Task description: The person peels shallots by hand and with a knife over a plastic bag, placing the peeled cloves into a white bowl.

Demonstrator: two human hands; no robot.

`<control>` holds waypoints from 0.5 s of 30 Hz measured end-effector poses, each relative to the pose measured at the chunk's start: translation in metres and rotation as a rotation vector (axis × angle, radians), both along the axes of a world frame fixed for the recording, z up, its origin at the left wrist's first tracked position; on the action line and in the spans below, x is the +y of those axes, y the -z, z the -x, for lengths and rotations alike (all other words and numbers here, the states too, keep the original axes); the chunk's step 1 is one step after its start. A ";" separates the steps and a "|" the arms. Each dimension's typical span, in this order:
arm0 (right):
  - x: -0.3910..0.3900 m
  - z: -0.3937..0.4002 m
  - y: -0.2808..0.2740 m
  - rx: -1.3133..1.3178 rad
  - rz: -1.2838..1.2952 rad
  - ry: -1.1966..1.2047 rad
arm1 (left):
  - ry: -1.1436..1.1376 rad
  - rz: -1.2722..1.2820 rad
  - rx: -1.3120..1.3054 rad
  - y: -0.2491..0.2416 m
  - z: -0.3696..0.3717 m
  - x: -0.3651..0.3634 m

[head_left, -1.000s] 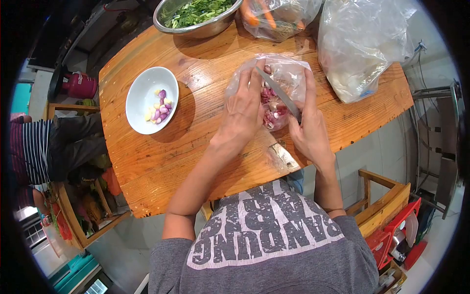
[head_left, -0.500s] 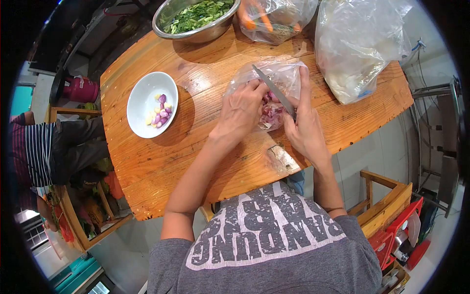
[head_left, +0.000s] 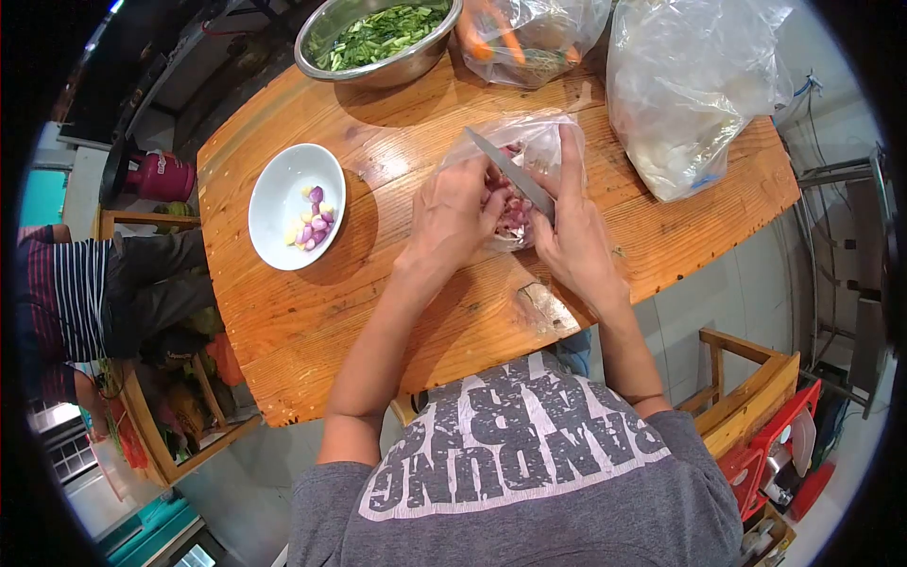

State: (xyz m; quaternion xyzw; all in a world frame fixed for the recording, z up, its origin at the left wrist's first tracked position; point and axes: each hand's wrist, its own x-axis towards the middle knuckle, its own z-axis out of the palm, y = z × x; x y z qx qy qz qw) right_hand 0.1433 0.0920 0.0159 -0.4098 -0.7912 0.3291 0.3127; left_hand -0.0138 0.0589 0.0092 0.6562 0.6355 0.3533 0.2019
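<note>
A clear plastic bag (head_left: 537, 128) of small reddish-purple shallots (head_left: 515, 215) lies on the wooden table between my hands. My right hand (head_left: 578, 238) is closed around a knife (head_left: 515, 172), its index finger stretched forward along the bag. The blade slants up and left over the shallots. My left hand (head_left: 450, 215) is at the bag's left side with its fingers curled in; what they pinch is hidden. Left of it stands a white bowl (head_left: 269, 213) with several peeled shallots and pale cloves (head_left: 314, 225) in it.
At the table's (head_left: 312, 369) far side stand a metal bowl (head_left: 397, 68) of chopped greens and a bag with carrots (head_left: 505, 42). A large plastic bag (head_left: 675, 123) with pale contents sits at the right. Another person (head_left: 85, 293) is at the left, beside a wooden rack (head_left: 151, 425).
Both hands and the knife have shifted slightly left. My left fingers have drawn back from the middle of the bag, so more of the shallots shows.
</note>
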 end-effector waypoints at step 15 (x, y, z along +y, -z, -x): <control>0.027 0.006 0.023 -0.090 -0.158 0.117 | -0.221 -0.002 0.130 0.007 -0.003 0.020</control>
